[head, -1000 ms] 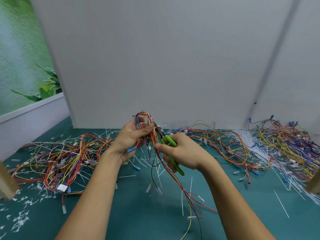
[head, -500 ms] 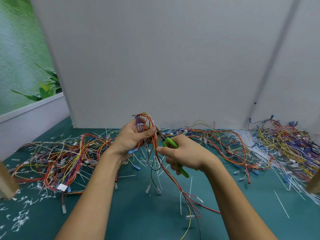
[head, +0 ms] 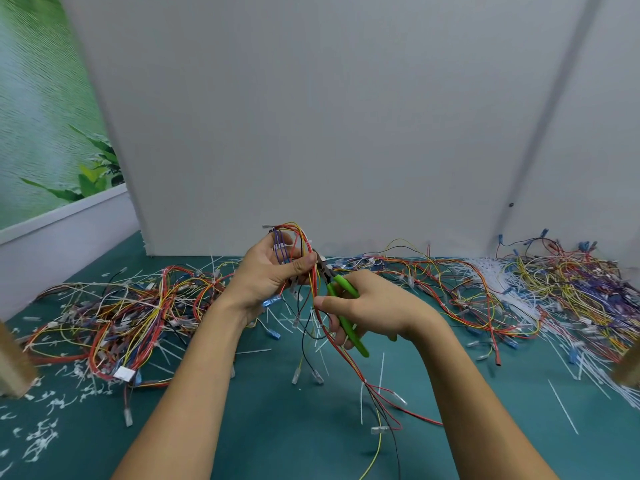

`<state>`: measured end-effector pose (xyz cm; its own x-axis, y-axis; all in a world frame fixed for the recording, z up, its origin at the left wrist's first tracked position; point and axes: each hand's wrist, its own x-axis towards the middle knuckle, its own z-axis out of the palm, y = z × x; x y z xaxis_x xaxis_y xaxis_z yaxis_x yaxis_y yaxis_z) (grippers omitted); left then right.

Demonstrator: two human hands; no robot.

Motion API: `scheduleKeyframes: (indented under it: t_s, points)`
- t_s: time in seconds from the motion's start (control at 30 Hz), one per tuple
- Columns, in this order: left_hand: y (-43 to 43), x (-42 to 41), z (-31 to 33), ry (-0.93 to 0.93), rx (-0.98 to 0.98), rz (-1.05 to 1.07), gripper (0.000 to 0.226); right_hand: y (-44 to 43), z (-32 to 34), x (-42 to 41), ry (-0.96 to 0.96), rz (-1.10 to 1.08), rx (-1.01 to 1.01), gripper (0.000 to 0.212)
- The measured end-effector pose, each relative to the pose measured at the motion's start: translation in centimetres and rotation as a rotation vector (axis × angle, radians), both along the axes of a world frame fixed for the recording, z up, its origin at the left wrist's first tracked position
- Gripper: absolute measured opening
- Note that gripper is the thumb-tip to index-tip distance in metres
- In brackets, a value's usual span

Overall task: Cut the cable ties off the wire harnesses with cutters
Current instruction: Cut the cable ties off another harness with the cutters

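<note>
My left hand [head: 268, 275] grips a looped wire harness [head: 294, 247] of red, yellow and purple wires above the table. Its loose strands trail down to the green mat, and a white cable tie [head: 362, 401] still binds them near the bottom. My right hand [head: 367, 306] holds green-handled cutters [head: 344, 313]. The metal jaws [head: 320, 265] point up and left, touching the wires just beside my left thumb. Whether the jaws are around a tie is too small to tell.
A tangled heap of harnesses [head: 114, 317] lies at the left, another heap [head: 568, 282] at the right. Cut white ties [head: 498, 271] and scraps litter the green mat [head: 294, 445]. A grey wall panel [head: 311, 133] stands close behind. Wooden posts [head: 12, 362] flank both edges.
My right hand with the cutters has slid slightly down and right along the wires; the harness tail has swung a little right. My left hand holds its place.
</note>
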<state>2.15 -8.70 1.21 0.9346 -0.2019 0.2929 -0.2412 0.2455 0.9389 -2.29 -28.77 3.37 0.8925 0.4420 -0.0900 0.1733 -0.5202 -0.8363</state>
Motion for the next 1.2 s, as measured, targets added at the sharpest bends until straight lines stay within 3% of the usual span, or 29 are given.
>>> scheduleKeyframes:
  t_s: [0.37, 0.5, 0.73, 0.9, 1.2]
  points:
    - [0.5, 0.0, 0.0, 0.026, -0.044, 0.0, 0.045, 0.6, -0.8, 0.2, -0.186, -0.054, -0.065, 0.049]
    - [0.8, 0.0, 0.1, 0.019, -0.035, 0.001, 0.046, 0.6, -0.9, 0.2, -0.133, -0.039, -0.017, 0.037]
    - [0.4, -0.3, 0.2, -0.023, 0.011, 0.043, 0.041, 0.3, -0.2, -0.1, -0.152, -0.001, -0.094, 0.047]
    - [0.2, -0.6, 0.3, -0.056, 0.038, 0.05, 0.037, -0.2, 0.4, -0.3, -0.031, 0.024, -0.04, 0.046]
    - [0.2, -0.6, 0.4, -0.035, 0.032, 0.057, 0.046, -0.5, 0.3, -0.2, -0.048, 0.027, -0.036, 0.045]
